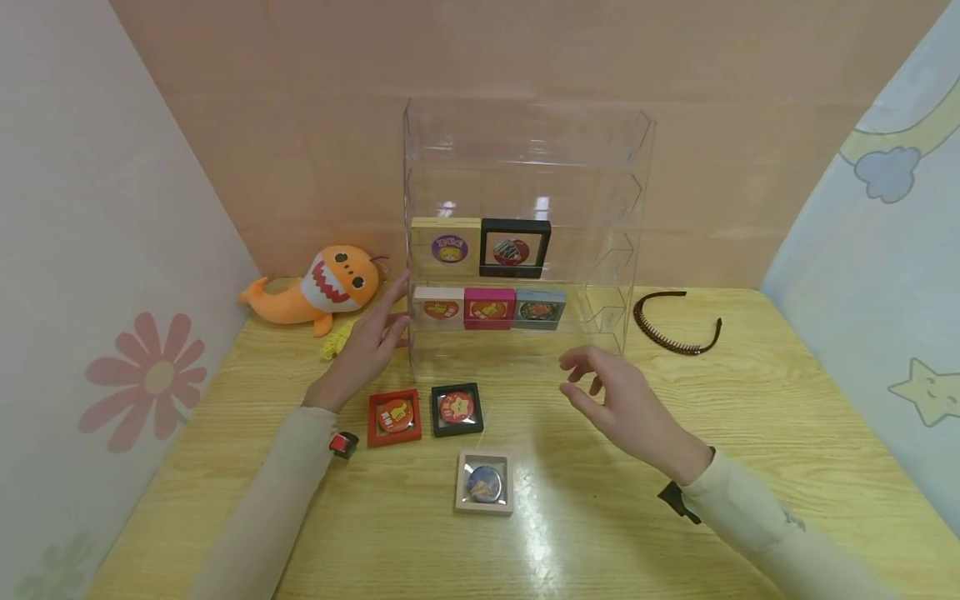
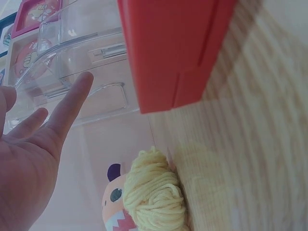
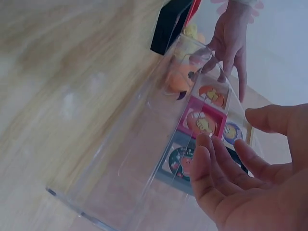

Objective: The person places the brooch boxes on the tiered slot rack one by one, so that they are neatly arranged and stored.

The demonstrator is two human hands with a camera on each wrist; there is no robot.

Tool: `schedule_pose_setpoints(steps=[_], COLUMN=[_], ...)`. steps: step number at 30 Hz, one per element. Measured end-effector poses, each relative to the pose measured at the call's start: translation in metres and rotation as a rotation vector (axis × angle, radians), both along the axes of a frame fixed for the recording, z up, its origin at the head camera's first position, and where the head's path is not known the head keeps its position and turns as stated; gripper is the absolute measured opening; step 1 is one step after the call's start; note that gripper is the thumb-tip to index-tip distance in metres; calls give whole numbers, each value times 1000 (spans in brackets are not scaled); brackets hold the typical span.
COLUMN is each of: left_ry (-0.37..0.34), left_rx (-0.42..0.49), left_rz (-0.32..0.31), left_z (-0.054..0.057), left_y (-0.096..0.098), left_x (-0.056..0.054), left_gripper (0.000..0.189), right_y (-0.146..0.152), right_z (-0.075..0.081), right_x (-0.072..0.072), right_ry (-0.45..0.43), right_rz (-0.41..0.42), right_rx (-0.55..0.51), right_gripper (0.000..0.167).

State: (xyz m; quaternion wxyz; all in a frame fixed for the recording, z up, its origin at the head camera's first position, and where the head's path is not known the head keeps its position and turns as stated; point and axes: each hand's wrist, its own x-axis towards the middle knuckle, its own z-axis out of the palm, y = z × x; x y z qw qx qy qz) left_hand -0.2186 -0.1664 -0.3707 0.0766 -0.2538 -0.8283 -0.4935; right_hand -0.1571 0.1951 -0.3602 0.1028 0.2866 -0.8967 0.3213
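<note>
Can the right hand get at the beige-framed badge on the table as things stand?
Probably yes: the right hand looks empty, and in the head view only bare tabletop shows between it and the beige-framed badge.

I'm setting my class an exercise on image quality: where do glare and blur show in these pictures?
Head view: a bright glare streak on the table, small highlights on the clear rack; left wrist view: washed out, wood grain soft beside the red frame, which looms close; right wrist view: hazy, with pale glare patches and blurred grain on the table.
</note>
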Motion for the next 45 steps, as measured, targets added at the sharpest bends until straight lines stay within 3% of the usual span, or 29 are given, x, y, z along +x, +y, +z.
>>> schedule_pose_setpoints(steps=[13, 20, 27, 35, 45], left_ry=[3, 5, -1, 0, 10], left_rx=[0, 5, 14, 17, 14], left_rz=[-2, -5, -11, 8, -10], left_z=[-1, -1, -1, -30, -33], left_y=[-1, -1, 0, -8, -10], left_x=[0, 0, -1, -22, -25], left_gripper=[62, 62, 62, 64, 65], right_y=[-14, -20, -24, -26, -32], right_z=[-17, -23, -32, -46, -61], right_x=[18, 25, 32, 40, 47], right_ry=[-136, -224, -212, -194, -211], right_rz=[46, 115, 153, 166, 178], right_rx=[93, 136, 201, 264, 290], right_gripper=[40, 47, 52, 63, 74])
